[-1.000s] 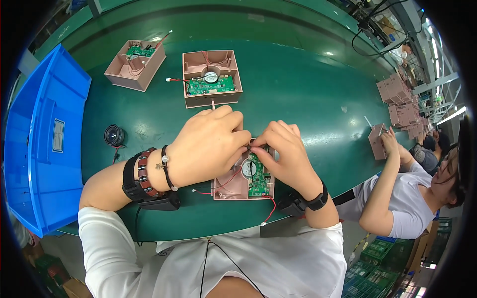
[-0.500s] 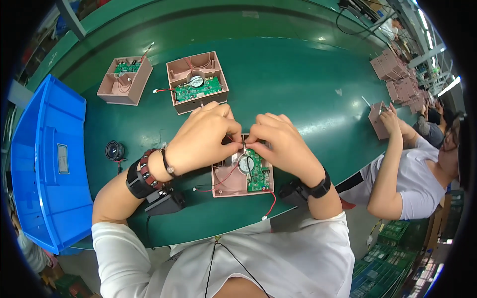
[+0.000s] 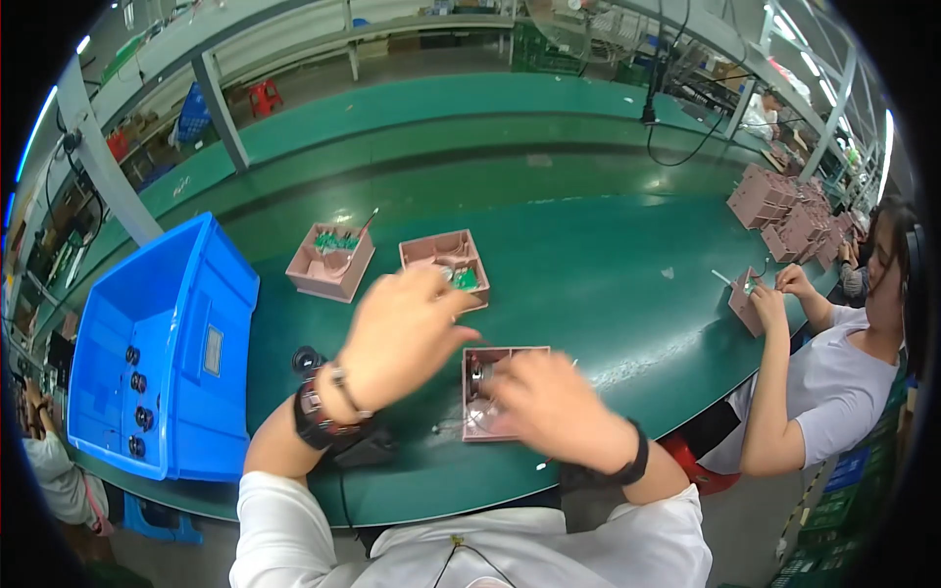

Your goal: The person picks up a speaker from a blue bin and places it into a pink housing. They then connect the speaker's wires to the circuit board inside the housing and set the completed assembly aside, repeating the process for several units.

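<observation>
The near pink plastic box sits open on the green table in front of me. My right hand lies over its right half, fingers smeared by motion, hiding much of the inside. A dark round part shows at the box's left side. My left hand is raised off the box's upper left, thumb apart from the fingers, with nothing visible in it. It partly covers a second pink box holding a green circuit board. Left of that stands a third pink box, also with a board.
A blue bin with several black round parts stands at the left. A black speaker-like part lies beside my left wrist. At the right, a co-worker handles a pink box. Stacked pink boxes stand behind.
My hands have come apart from their pinch at the near box; the left has lifted away to the upper left, the right has shifted over the box. The whole view has tilted upward.
</observation>
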`<state>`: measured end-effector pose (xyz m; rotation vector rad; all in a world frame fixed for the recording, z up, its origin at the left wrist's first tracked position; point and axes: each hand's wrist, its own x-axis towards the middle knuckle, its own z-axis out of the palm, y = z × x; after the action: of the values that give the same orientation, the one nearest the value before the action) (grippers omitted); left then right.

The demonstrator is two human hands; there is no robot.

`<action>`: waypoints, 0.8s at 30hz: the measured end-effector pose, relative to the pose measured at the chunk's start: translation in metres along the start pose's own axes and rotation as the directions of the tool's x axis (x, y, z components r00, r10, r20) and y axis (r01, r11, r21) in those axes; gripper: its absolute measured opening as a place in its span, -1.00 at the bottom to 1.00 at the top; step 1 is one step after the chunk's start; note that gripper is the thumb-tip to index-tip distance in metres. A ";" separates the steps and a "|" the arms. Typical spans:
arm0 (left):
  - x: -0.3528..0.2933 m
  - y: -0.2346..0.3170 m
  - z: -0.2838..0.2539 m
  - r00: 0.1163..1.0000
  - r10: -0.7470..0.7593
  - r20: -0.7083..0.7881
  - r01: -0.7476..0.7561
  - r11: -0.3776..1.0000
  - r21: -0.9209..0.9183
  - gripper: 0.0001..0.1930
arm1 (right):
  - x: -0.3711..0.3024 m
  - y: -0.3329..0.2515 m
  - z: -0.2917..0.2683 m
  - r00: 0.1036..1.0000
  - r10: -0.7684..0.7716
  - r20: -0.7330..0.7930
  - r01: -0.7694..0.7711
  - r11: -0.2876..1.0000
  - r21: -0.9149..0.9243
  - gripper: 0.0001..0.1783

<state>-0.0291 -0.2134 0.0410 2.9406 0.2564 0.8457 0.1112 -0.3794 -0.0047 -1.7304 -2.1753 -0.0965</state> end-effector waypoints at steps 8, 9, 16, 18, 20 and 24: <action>-0.057 -0.046 -0.055 0.940 -0.318 0.123 0.260 0.902 0.345 -0.55 | -0.002 0.018 0.036 0.990 -0.108 -0.091 0.093 0.983 -0.161 -0.28; -0.067 -0.053 -0.053 0.893 -0.411 0.184 0.313 0.860 0.402 -0.52 | 0.004 0.028 0.035 0.996 -0.050 -0.071 0.038 0.985 -0.167 -0.28; -0.124 -0.079 -0.022 0.751 -0.603 0.271 0.414 0.748 0.519 -0.47 | 0.002 0.139 0.007 0.960 0.189 -0.208 -0.276 0.778 -0.564 -0.29; -0.129 -0.083 -0.019 0.788 -0.571 0.232 0.415 0.770 0.485 -0.50 | 0.017 0.126 0.008 0.955 0.150 -0.257 -0.264 0.827 -0.497 -0.29; -0.131 -0.087 -0.017 0.769 -0.588 0.249 0.457 0.779 0.429 -0.53 | 0.032 0.106 0.017 0.917 0.125 -0.380 -0.274 0.887 -0.371 -0.30; -0.131 -0.089 -0.014 0.765 -0.581 0.279 0.473 0.800 0.370 -0.60 | 0.066 0.079 0.061 0.960 0.004 -0.279 0.002 1.000 0.023 -0.35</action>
<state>-0.1579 -0.1490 -0.0254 2.9138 1.2007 0.1550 0.1603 -0.2823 -0.0540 -1.5970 -1.9620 -0.2965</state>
